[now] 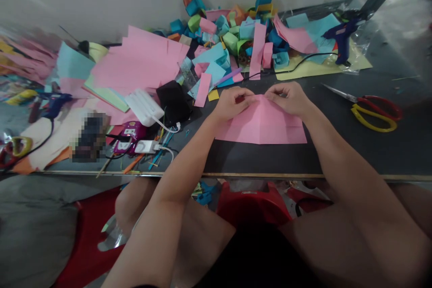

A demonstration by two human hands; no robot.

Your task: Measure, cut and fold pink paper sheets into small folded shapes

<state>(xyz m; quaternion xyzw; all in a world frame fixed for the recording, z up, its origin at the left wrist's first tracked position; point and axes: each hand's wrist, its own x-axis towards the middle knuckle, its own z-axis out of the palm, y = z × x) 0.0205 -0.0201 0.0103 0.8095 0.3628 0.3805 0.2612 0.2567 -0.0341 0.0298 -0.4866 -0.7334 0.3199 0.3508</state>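
A sheet of pink paper lies on the dark table in front of me, with a crease running down its middle. At its far edge, my left hand pinches the paper just left of the crease. My right hand grips the same edge on the other side, thumb and fingers pressed together. Between the hands the far edge is lifted and narrows toward the crease, while the near edge rests flat. Fingertips of both hands are partly hidden behind the paper.
Scissors with red and yellow handles lie at right. A blue glue gun stands behind them, its cord crossing the table. Folded paper pieces are heaped at the back. Pink sheets, a white power bank and a purple power strip occupy the left.
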